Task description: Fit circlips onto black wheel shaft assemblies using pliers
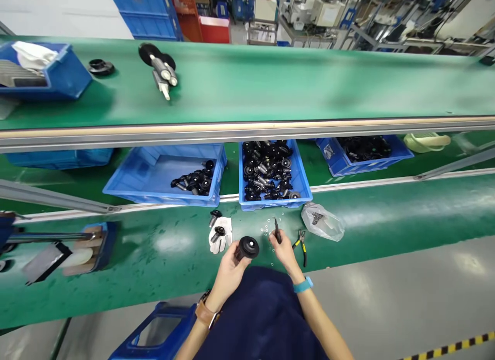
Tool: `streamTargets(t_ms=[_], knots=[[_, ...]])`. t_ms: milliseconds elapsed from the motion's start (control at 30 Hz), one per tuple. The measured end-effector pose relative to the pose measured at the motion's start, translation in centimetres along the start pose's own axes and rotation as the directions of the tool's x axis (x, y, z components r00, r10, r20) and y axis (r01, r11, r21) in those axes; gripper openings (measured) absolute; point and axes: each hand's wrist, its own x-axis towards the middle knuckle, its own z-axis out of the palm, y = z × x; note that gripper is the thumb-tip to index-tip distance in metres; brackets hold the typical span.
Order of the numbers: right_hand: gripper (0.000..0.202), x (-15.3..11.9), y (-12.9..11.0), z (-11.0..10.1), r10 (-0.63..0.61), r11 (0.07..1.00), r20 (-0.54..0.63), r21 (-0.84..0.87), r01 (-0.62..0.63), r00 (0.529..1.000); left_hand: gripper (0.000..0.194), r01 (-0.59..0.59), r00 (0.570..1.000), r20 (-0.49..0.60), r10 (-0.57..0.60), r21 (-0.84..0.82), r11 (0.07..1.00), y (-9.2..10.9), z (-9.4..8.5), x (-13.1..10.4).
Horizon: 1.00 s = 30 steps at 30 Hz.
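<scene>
My left hand is closed around a black round part, its disc face turned up with a light centre. In my right hand is a pair of slim black tweezers, the thin tip pointing away from me. Small pale rings lie scattered on the green bench around that tip. Pliers with yellow and black handles rest just right of my right hand. To the left, a white glove lies flat, with a black part on it and another black part at its upper edge.
A blue bin full of black parts stands ahead; a partly filled blue bin is left of it. Right of the rings lies a clear plastic bag holding small dark pieces. A raised green shelf spans the back. A fixture sits at left.
</scene>
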Motion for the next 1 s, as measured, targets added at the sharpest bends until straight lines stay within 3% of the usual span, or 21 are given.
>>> streamTargets(t_ms=[167,300,367,433,567,700,833,933,1000], knots=[[0.04,-5.2,-6.6,-2.4,-0.25,0.956,0.068,0.172,0.236,0.966,0.019,-0.154,0.988,0.035,0.151,0.345,0.926,3.3,0.8,0.1],[0.033,-6.7,-9.6,-5.2,-0.441,0.89,0.168,0.211,0.404,0.882,0.015,-0.242,0.969,0.142,0.201,0.389,0.889,5.2,0.8,-0.4],[0.035,-6.3,-9.6,-6.3,-0.415,0.909,0.233,0.132,0.395,0.879,0.011,-0.285,0.953,0.214,0.217,0.375,0.882,5.6,0.6,-0.7],[0.039,-5.7,-8.9,-6.9,-0.328,0.943,0.261,0.033,0.331,0.908,0.011,-0.314,0.939,0.259,0.228,0.364,0.877,5.6,0.4,-0.9],[0.047,-4.5,-6.0,-6.6,-0.23,0.97,0.204,-0.031,0.241,0.952,0.011,-0.318,0.936,0.275,0.219,0.396,0.861,5.0,0.0,-1.0],[0.044,-2.9,-1.9,-5.0,-0.082,0.981,0.087,-0.166,0.096,0.993,0.01,-0.224,0.971,0.162,0.176,0.362,0.905,3.8,-0.4,-0.7],[0.033,-0.9,2.8,-2.8,0.156,0.918,-0.05,-0.361,-0.164,0.986,0.029,-0.002,1.0,-0.018,0.002,0.012,1.0,2.4,-1.2,-0.6],[0.031,0.1,5.5,-1.1,0.275,0.839,-0.106,-0.459,-0.292,0.956,0.046,0.108,0.99,-0.052,-0.128,-0.287,0.952,1.7,-2.1,-0.9],[0.032,0.7,6.5,0.0,0.305,0.8,-0.122,-0.505,-0.324,0.944,0.049,0.131,0.982,-0.075,-0.171,-0.376,0.917,1.5,-2.6,-1.1]])
